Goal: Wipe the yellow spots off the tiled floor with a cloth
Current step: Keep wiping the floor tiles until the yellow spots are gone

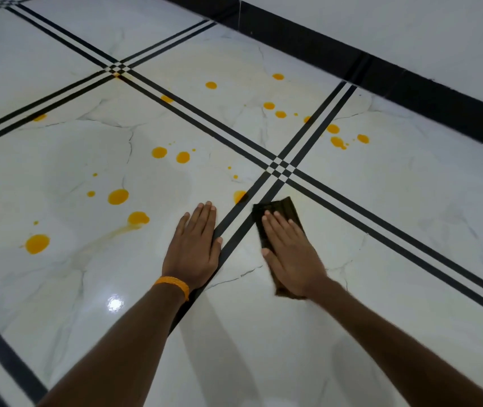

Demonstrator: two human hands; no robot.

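Right hand (291, 251) presses flat, fingers straight, on the dark folded cloth (282, 207). Left hand (194, 248) rests open, palm down, on the tiled floor (381, 230) beside it. Over 20 yellow spots (118, 196) remain, the nearest just beyond the cloth, so wiping looks barely begun.

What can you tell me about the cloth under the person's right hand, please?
The cloth is dark, brownish-black, and looks folded into a long flat pad. It lies flat on the white floor, just right of the black stripes. The right hand rests on its middle with straight fingers, so only its far end and a strip by the wrist show. The left hand does not touch it.
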